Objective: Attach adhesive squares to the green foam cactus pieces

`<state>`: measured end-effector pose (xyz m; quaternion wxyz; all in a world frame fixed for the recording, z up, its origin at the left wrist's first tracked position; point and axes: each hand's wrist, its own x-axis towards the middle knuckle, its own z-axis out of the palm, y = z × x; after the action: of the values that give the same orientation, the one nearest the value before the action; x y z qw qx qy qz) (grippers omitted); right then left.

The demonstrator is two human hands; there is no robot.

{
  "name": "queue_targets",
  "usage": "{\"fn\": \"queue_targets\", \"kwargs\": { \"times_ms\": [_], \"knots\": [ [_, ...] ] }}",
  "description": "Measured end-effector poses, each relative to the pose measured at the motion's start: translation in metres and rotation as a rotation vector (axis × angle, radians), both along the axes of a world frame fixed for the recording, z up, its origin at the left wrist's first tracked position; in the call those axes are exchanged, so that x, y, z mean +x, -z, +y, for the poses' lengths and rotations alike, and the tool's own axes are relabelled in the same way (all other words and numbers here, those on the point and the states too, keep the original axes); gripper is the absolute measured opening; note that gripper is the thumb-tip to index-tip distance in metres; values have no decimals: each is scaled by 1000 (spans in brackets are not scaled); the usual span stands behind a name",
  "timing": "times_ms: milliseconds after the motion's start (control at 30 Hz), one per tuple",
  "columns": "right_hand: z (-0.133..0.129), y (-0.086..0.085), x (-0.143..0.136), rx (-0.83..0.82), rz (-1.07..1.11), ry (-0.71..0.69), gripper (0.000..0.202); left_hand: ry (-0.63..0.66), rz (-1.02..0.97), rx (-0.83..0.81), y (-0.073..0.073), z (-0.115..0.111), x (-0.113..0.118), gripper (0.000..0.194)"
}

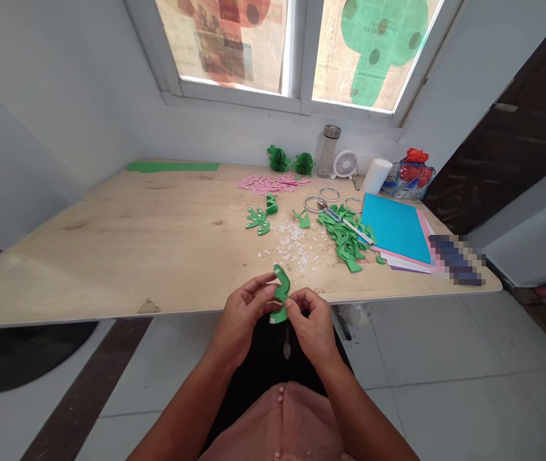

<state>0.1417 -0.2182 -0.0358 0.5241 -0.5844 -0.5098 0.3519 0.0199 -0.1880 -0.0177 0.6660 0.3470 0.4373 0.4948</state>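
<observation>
A curved green foam piece (282, 282) with small white patches at its ends is held up just off the table's front edge. My left hand (245, 314) grips it from the left between thumb and fingers. From the right, my right hand (310, 320) pinches its middle edge with thumb and forefinger. Beyond the hands, a green branching cutout (257, 220) with white spots and a small green stack (272, 204) lie on the table. White paper bits (299, 242) are scattered nearby, left of a heap of green scraps (347, 238).
Pink scraps (273, 184), two green folded shapes (279, 158), a bottle (327, 150), a white fan (345, 164) and a white roll (377, 175) are at the back. Blue sheets (395, 227) lie right; a tool (333, 212) rests by metal rings (329, 194). A green strip (172, 167) lies back left.
</observation>
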Motion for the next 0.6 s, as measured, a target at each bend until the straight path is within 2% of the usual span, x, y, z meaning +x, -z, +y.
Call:
{"fn": "queue_targets", "kwargs": {
  "times_ms": [100, 200, 400, 600],
  "knots": [
    [6, -3, 0, -5, -34, -8, 13, 45, 2, -2, 1, 2, 0, 30],
    [11, -7, -1, 2, -110, 6, 12, 29, 3, -12, 0, 7, 1, 24],
    [18, -7, 1, 14, -155, 1, 13, -74, -19, -2, -1, 18, 5, 22],
    [24, -6, 1, -31, -84, 4, 11, -87, 4, 20, -2, 26, 9, 23]
  ]
}}
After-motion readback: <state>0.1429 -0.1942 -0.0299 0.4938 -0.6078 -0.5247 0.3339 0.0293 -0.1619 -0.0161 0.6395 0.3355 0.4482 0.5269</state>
